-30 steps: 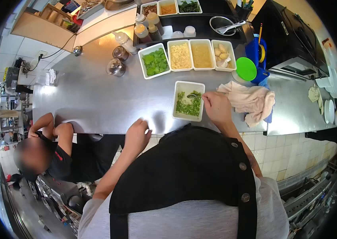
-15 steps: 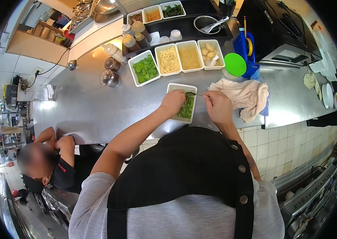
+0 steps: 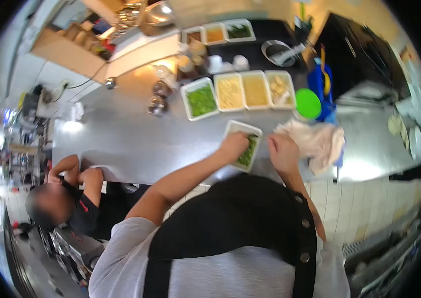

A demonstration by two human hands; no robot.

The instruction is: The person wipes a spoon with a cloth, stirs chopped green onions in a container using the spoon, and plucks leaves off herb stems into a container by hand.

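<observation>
Right of centre in the frame, a white tub [image 3: 238, 127] of chopped greens [image 3: 246, 159] sits on the steel table [image 3: 136, 141], and the left hand [image 3: 234, 146] reaches over its left side, fingers at the greens, though I cannot tell whether they grip anything. The right hand [image 3: 284, 151] is just right of the tub, fingers curled in — blur hides whether they grasp something. At upper right a black machine [image 3: 369, 59] bears a pale strip [image 3: 350, 47], and at left a co-worker's dark sleeve [image 3: 85, 215] carries a red mark [image 3: 84, 205] — both too blurred to read.
</observation>
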